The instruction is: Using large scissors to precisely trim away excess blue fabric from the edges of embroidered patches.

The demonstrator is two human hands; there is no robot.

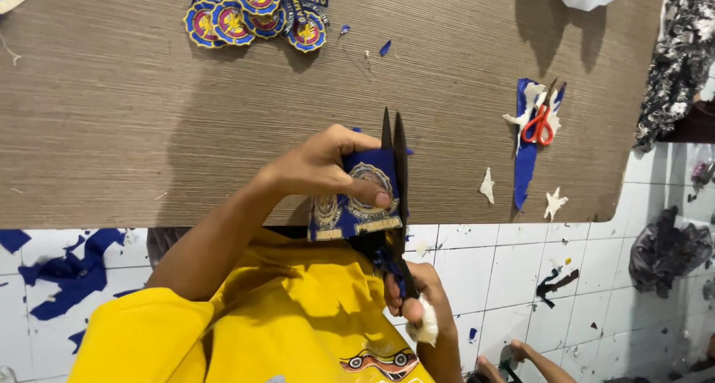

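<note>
My left hand [324, 167] pinches a strip of dark blue fabric [357, 200] bearing round gold embroidered patches, thumb pressed on its front. My right hand [417, 301] grips the handles of black scissors [396, 174], whose blades point away from me and run along the fabric's right edge. A white wad of cloth sits at the base of my right hand. Both hands work at the near edge of a brown wood-grain table [112, 115]. My yellow shirt fills the lower left.
A pile of cut round blue-and-gold patches [257, 14] lies at the table's far side. Small orange-handled scissors [539, 122] rest on blue and white scraps at right. Blue offcuts litter the white tiled floor [521, 279]. Another person's hand [514, 353] shows low right.
</note>
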